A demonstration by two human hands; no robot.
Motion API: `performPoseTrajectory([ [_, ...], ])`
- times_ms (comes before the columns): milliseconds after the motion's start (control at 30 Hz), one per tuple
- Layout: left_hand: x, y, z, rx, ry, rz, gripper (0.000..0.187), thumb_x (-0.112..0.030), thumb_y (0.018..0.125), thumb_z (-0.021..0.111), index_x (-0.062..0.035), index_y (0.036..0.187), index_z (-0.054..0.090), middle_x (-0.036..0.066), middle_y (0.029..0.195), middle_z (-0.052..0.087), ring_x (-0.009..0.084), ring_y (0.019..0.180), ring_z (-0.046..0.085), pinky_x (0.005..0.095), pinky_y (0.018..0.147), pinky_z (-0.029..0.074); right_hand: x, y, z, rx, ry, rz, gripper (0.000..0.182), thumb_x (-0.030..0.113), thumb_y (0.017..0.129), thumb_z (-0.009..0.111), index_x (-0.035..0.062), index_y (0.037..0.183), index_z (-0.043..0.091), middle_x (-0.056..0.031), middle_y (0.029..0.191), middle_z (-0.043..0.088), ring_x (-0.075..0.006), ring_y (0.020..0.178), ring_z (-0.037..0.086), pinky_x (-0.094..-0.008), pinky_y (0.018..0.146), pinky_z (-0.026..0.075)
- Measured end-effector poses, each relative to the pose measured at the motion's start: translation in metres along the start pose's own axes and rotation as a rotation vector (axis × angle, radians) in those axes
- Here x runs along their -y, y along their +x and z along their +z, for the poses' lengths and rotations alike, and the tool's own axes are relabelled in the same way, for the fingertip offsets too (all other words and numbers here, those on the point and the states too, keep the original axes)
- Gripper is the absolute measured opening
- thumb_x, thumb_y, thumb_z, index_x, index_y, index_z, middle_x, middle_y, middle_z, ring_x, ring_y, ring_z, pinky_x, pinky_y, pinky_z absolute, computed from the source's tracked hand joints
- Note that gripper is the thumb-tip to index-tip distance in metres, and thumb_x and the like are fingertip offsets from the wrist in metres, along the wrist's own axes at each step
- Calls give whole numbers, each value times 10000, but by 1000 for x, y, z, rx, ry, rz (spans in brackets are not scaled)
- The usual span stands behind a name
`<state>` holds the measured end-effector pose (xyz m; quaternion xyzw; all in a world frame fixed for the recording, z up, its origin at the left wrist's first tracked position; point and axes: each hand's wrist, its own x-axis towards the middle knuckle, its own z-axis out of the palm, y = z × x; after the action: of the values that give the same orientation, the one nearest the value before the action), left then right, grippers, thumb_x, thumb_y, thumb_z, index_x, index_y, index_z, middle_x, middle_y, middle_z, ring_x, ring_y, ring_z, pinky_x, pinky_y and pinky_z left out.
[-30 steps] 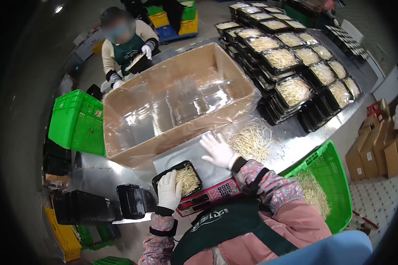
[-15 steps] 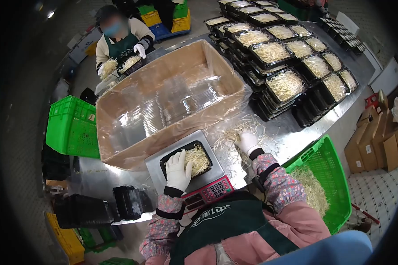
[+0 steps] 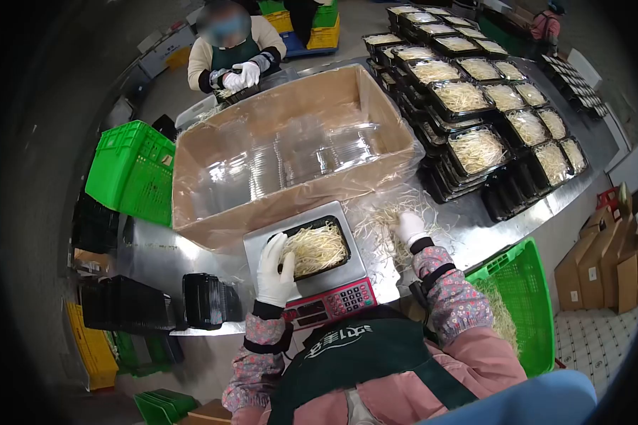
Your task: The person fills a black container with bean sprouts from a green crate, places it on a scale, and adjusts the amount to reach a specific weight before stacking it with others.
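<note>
A black tray (image 3: 339,263) filled with pale bean sprouts (image 3: 315,248) rests on the metal plate of a scale (image 3: 358,266) with a red keypad panel. At the tray's left side is my left hand (image 3: 271,275), in a white glove, fingers stretched along the rim and thumb apart near the front corner. My right hand (image 3: 410,229), also gloved, is at loose bean sprouts (image 3: 381,225) spread on the metal table right of the scale. Its fingers are curled in against the strands, with the tips partly hidden.
Behind the scale stands a plastic-lined cardboard box (image 3: 290,191) of clear lids. Filled trays (image 3: 477,150) are stacked at the back right. A green crate (image 3: 539,312) of sprouts stands at right, and empty black trays (image 3: 209,301) at left. A co-worker (image 3: 237,53) works across the table.
My left hand has slid from on top of the sprouts to the tray's left edge. My right hand remains at the loose sprouts. The view has shifted; the co-worker's hands have come together.
</note>
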<state>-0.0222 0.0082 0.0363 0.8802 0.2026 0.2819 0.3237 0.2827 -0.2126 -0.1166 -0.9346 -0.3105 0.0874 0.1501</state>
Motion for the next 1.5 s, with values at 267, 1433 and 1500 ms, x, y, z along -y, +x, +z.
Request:
performPoseTrajectory([
  [267,0,-28,-59,-204,-82,-164,308,-19,933,526,46,1225,598,169,1256,602,271,1189,564,355,1039,414,-19,-4,-41,-74,249,-80,414,357,715,809,-3,893,712,-212,833,687,-347,801,678,-399,738,529],
  [1433,43,-19,32,-81,63,-33,547,-135,913,565,-14,1426,417,207,1380,494,376,1297,432,457,1099,322,212,-73,-49,-39,118,-1018,630,363,909,593,-38,1368,434,-260,1374,477,-440,1313,410,-511,1108,303],
  [1500,32,-20,29,-72,270,67,486,-167,911,552,-25,1372,493,174,1338,546,362,1276,458,465,1090,330,215,-78,-41,-89,79,-1018,634,387,918,564,-45,1364,434,-261,1384,467,-432,1323,404,-517,1116,287],
])
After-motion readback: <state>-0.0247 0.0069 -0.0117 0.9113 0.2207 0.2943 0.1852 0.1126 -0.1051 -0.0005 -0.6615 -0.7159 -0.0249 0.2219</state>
